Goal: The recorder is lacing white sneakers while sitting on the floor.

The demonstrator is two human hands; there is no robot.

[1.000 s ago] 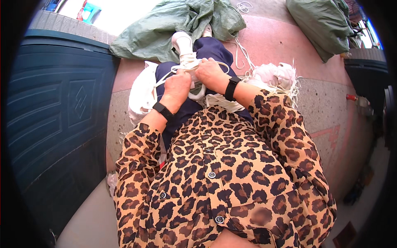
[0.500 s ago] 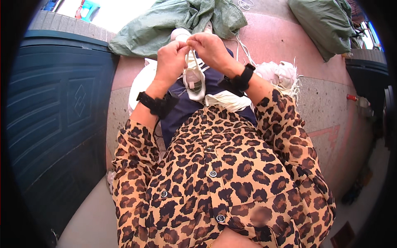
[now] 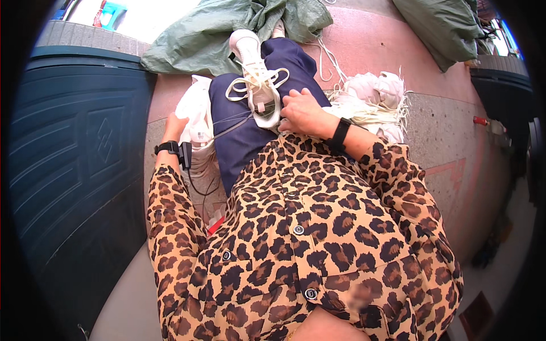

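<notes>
A white lace-up shoe (image 3: 257, 85) lies along my navy trouser leg (image 3: 244, 142), its laces looped loosely on top. My right hand (image 3: 304, 112) rests on the thigh with its fingers apart, touching the shoe's near end and holding nothing. My left hand (image 3: 173, 127) reaches down on my left to a second white shoe (image 3: 196, 116) on the ground. Its fingers are hidden behind that shoe, so I cannot see a grip. Both wrists wear black bands.
A pile of white shoes and loose laces (image 3: 375, 96) lies on the pink paving to my right. Green sacks (image 3: 210, 34) sit ahead, another (image 3: 438, 28) at the far right. A big dark blue bin (image 3: 74, 148) stands close on my left.
Both hands were up on the shoe's laces. The shoe now lies on my lap, my left hand has dropped to the shoe on the ground, and my right hand rests beside the lap shoe.
</notes>
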